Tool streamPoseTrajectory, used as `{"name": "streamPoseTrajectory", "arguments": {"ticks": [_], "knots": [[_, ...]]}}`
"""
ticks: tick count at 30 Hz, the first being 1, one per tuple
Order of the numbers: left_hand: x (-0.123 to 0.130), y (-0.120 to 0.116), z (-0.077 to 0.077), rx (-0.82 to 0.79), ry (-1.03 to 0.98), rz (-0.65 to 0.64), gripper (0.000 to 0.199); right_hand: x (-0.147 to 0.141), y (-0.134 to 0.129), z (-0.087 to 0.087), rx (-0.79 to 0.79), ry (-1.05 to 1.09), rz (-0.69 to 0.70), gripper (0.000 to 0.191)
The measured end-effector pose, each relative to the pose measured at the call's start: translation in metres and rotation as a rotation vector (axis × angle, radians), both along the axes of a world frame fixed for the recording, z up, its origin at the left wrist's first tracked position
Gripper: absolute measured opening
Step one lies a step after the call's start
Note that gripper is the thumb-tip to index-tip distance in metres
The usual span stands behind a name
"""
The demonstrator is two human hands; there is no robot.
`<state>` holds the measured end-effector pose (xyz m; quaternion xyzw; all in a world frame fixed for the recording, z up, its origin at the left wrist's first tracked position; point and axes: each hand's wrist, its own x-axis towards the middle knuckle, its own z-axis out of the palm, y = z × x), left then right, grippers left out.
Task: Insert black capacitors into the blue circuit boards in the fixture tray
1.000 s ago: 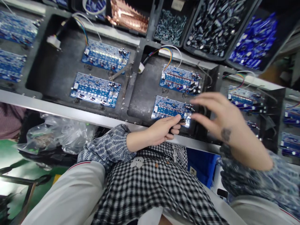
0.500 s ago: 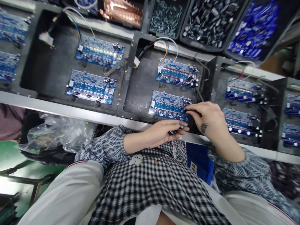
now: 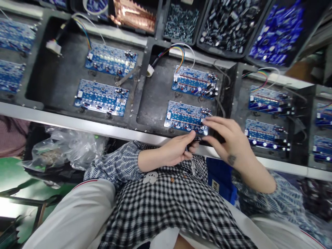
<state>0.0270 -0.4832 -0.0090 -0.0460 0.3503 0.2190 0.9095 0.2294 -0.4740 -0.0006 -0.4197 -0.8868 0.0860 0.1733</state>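
My left hand [image 3: 178,148] is closed around several small dark components [image 3: 196,138], just in front of the lower blue circuit board [image 3: 185,116] in the middle tray. Over that board's right end is my right hand [image 3: 228,135], its thumb and fingers apart and nothing visible between them. Its fingertips hide part of the board's right edge. Above lies the upper blue circuit board [image 3: 194,81], which carries dark cylindrical parts and a rainbow-coloured cable [image 3: 183,55] ending in a white connector [image 3: 150,71].
Further trays with blue boards [image 3: 102,97] stand to the left and boards [image 3: 267,133] to the right. Along the back are bins of copper-coloured parts [image 3: 135,15], small metal pieces [image 3: 181,22], black components [image 3: 230,26] and blue components [image 3: 280,34]. A metal rail [image 3: 103,128] runs in front.
My right hand's pinch at the board has opened, with the fingers spread. My left fingers have curled in around the components, and the thumb has lifted toward the board's edge.
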Motion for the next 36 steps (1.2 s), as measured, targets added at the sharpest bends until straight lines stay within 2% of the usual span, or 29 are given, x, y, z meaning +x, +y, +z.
{"name": "streamPoseTrajectory", "arguments": {"ticks": [2, 4, 7, 10, 14, 18, 23, 26, 29, 32, 36], "knots": [[0.001, -0.001, -0.002, 0.01, -0.035, -0.048, 0.029, 0.001, -0.008, 0.006, -0.062, 0.086, 0.116, 0.025], [0.001, -0.002, -0.002, 0.025, -0.054, -0.083, 0.028, 0.004, -0.01, 0.006, -0.086, 0.095, 0.162, 0.017], [0.001, -0.003, -0.001, 0.036, -0.035, -0.106, 0.023, 0.012, -0.005, -0.006, -0.046, 0.045, -0.008, 0.01], [0.001, -0.005, -0.002, 0.043, -0.027, -0.114, 0.028, 0.017, 0.001, -0.021, -0.027, -0.058, -0.209, 0.016], [0.0, -0.008, -0.009, 0.122, -0.041, -0.166, 0.017, 0.014, 0.001, -0.028, -0.052, -0.14, -0.27, 0.019], [-0.001, -0.011, -0.016, 0.204, -0.028, -0.166, 0.014, 0.01, -0.001, -0.026, -0.03, -0.159, -0.253, 0.02], [-0.003, -0.014, -0.016, 0.196, -0.063, -0.135, 0.003, 0.004, -0.005, -0.026, 0.032, -0.206, -0.238, 0.024], [-0.004, -0.013, -0.015, 0.169, -0.051, -0.128, 0.017, 0.001, -0.012, -0.02, 0.034, -0.181, -0.25, 0.025], [-0.005, -0.013, -0.015, 0.152, -0.071, -0.109, 0.023, 0.001, -0.021, -0.008, -0.056, -0.015, -0.204, 0.023], [-0.005, -0.014, -0.016, 0.118, -0.125, -0.12, 0.028, 0.002, -0.029, 0.002, -0.217, 0.178, -0.052, 0.019], [-0.001, -0.013, -0.014, 0.049, -0.146, -0.138, 0.027, 0.004, -0.032, 0.008, -0.3, 0.24, 0.022, 0.018]]}}
